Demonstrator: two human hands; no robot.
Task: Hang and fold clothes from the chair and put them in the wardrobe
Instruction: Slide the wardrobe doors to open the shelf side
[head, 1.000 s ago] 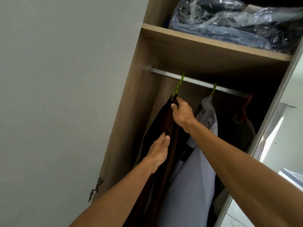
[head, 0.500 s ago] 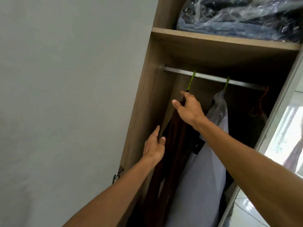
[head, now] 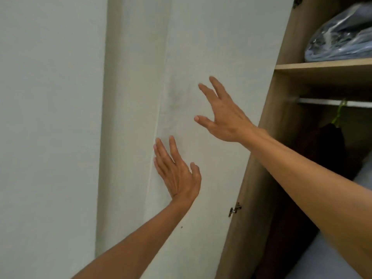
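On my feed both hands are up in front of the white wardrobe door (head: pixel 191 47), and neither is holding anything. The left hand (head: pixel 177 174) sits around 6 o'clock, fingers straight and close together by the door's seam. I can't tell if it's actually touching. The right hand (head: pixel 225 117) is just off centre toward 1 o'clock, fingers fanned out. Over at 3 o'clock the wardrobe (head: pixel 261 158) is open, with a dark garment (head: pixel 330 141) on a green hanger (head: pixel 339 111) off the rail (head: pixel 322 101). There's a plastic-wrapped bundle (head: pixel 338 43) on the shelf (head: pixel 322 66) at 2.
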